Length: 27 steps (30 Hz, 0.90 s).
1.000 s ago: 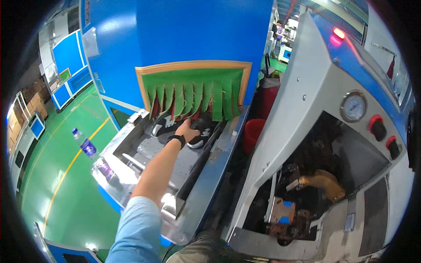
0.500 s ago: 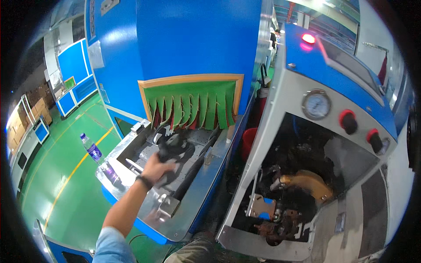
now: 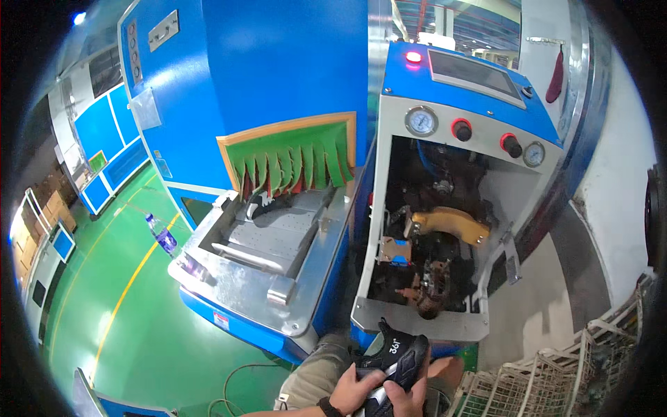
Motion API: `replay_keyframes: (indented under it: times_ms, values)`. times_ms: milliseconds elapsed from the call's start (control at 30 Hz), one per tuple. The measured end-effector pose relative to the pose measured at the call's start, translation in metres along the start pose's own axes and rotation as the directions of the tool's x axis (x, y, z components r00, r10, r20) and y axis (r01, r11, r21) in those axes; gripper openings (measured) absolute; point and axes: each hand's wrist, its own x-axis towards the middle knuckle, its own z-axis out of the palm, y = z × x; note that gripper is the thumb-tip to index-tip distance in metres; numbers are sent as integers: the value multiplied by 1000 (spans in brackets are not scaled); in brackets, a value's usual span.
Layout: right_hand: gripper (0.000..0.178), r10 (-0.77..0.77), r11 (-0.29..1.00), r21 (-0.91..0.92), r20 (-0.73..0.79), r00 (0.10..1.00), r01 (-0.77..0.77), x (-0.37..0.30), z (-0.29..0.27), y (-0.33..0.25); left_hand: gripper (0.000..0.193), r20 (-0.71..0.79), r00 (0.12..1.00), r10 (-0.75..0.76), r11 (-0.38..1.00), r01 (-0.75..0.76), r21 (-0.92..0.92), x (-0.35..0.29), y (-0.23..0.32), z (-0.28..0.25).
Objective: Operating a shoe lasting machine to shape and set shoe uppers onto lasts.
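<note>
Low in front of my lap, both hands are closed on a black sneaker (image 3: 397, 349) with pale markings and a grey-white stripe. My left hand (image 3: 356, 389) wears a dark wristband and grips it from the left, its thumb across the upper. My right hand (image 3: 408, 397) holds it from the right with the thumb pressed on the shoe; its other fingers are mostly hidden. Another black and white shoe (image 3: 261, 207) lies on the grey conveyor bed (image 3: 274, 233), partly under the green strip curtain (image 3: 290, 167) of the tall blue machine (image 3: 285, 62).
To the right stands an open-fronted machine (image 3: 474, 106) with gauges, red-and-black knobs, a screen and a curved tan pad (image 3: 451, 224) inside. A wire rack (image 3: 535, 379) occupies the lower right. A water bottle (image 3: 161, 235) stands at the metal table's left edge. A cable (image 3: 229, 386) lies on the floor.
The dark shoe under my left hand has left the conveyor and is now in both hands by my lap. My right hand has come into view. The view has swung right.
</note>
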Motion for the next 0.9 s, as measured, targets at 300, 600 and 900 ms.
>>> replay_keyframes:
  times_ms: [300,600,900]
  values:
    - [77,3,996,80,-366,930,28,-5,-49,-56,30,504,647,572,260,-726,637,-4,41,12]
    - [83,-420,834,-440,-121,899,331,107,-129,-180,40,334,943,1,802,-200,563,34,62,5]
    - [84,1,621,-782,-65,998,-51,211,-131,-246,31,58,981,-188,832,127,541,46,-88,-105]
